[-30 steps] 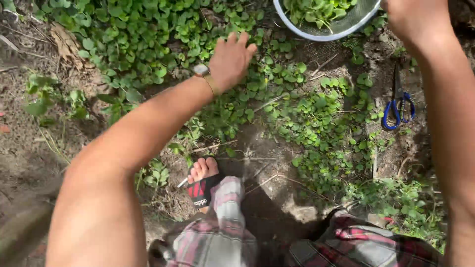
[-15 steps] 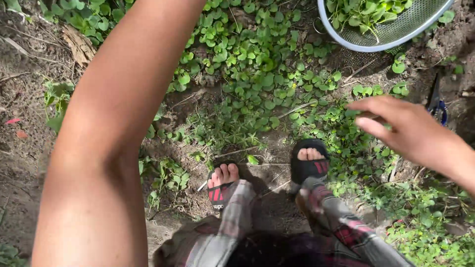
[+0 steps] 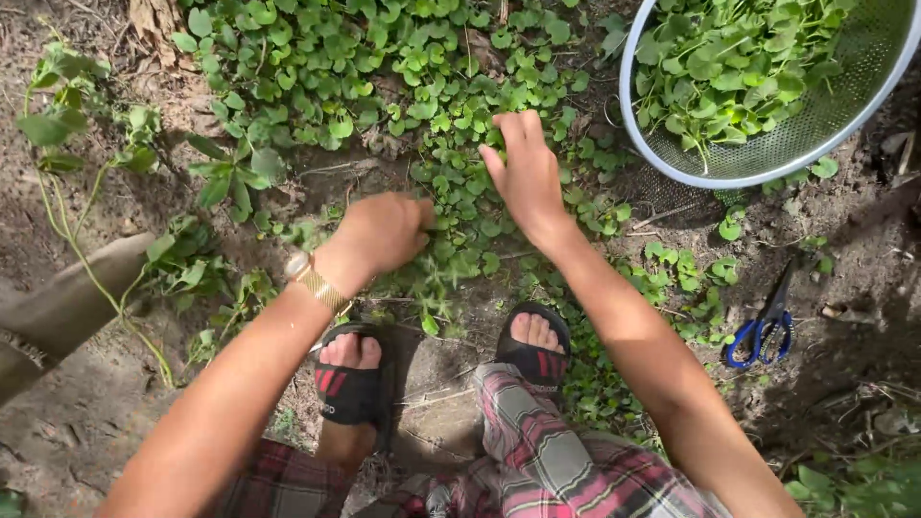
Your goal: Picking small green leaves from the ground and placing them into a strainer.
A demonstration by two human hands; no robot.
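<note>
Left hand (image 3: 379,233) clenched around a tuft of leaves (image 3: 451,206), gathering stems for a grip; right hand (image 3: 526,175) spread, fingers in the same patch; colander (image 3: 638,134) close by, half filled; scissors (image 3: 763,321) lie aside on soil.

Low leaves (image 3: 384,86) leave open reach ahead of both hands. The colander (image 3: 767,163) blocks the upper right; scissors (image 3: 763,321) lie right, and sandalled feet (image 3: 350,379) sit just below.
</note>
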